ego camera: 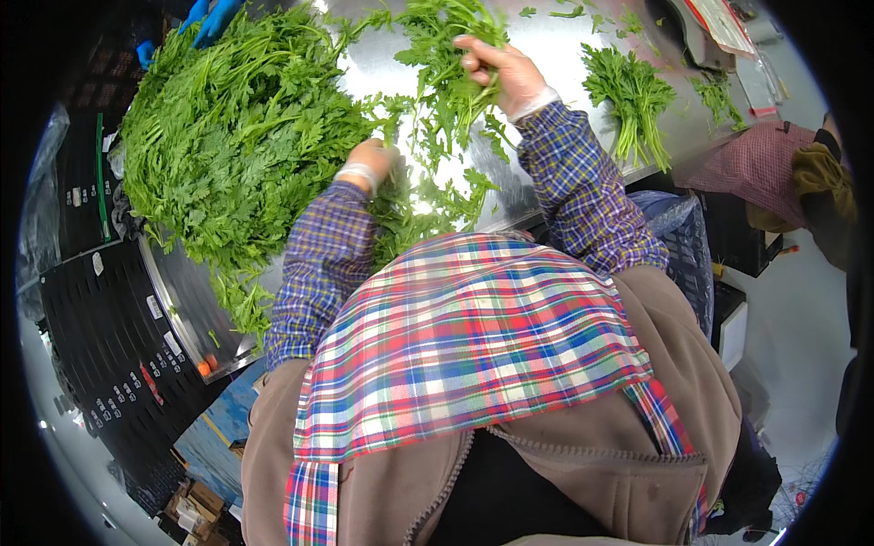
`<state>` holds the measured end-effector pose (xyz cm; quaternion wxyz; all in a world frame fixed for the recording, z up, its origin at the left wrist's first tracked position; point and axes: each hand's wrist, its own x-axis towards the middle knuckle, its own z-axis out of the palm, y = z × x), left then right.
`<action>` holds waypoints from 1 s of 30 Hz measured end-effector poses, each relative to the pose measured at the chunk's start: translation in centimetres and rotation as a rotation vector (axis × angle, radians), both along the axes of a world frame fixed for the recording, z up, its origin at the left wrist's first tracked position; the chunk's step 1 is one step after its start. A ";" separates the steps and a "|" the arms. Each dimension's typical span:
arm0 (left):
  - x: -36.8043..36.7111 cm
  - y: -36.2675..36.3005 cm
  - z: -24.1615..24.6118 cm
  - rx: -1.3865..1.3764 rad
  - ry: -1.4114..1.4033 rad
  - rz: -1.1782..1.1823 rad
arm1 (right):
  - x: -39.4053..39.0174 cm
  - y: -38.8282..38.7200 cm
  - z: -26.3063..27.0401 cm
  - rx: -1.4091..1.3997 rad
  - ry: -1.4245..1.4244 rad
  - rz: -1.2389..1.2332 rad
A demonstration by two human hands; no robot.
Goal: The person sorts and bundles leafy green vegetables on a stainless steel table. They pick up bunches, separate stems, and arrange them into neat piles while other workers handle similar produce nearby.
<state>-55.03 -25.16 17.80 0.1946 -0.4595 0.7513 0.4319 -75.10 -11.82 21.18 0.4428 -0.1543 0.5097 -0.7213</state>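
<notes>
My right hand point(509, 74), in a thin clear glove, grips a bunch of leafy greens point(450, 89), which look like chrysanthemum greens, above the stainless steel table point(372, 68). My left hand point(370, 164), also in a clear glove, is curled at the right edge of a large heap of the same greens point(239, 136). A leafy sprig point(389, 119) rises from its fingertips, though blur hides part of the grip. Loose sprigs point(437, 201) lie between my hands and my plaid apron point(478, 327). To the right, a gathered bunch point(631, 102) rests with its stems towards me.
Another person's blue-gloved hand point(215, 24) touches the heap's far side. Black plastic crates point(109, 327) stand at left. A bag-lined crate point(676, 232) sits below the table's right edge, near a person in a pink checked hat point(751, 160). A grey device point(703, 37) occupies the far right corner.
</notes>
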 end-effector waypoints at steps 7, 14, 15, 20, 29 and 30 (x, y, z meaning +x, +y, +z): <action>-2.6 -0.5 0.6 -0.067 0.329 0.363 | -0.9 2.9 -5.9 0.597 0.004 -0.071; -4.6 -0.4 -2.0 -0.210 0.035 -0.026 | -0.8 3.3 -8.9 0.836 0.236 0.266; -4.6 -1.3 -2.0 -0.020 0.111 0.041 | -0.5 3.2 -8.7 0.835 0.204 0.265; -7.2 -1.5 -2.7 0.236 0.230 0.252 | 0.5 1.6 -8.0 0.846 0.178 0.144; -10.8 0.1 -3.1 0.393 0.089 -0.137 | -1.1 0.8 -9.0 0.797 0.027 0.188; -10.4 0.1 -2.9 0.642 0.257 0.036 | -1.2 1.0 -8.9 0.655 -0.128 0.148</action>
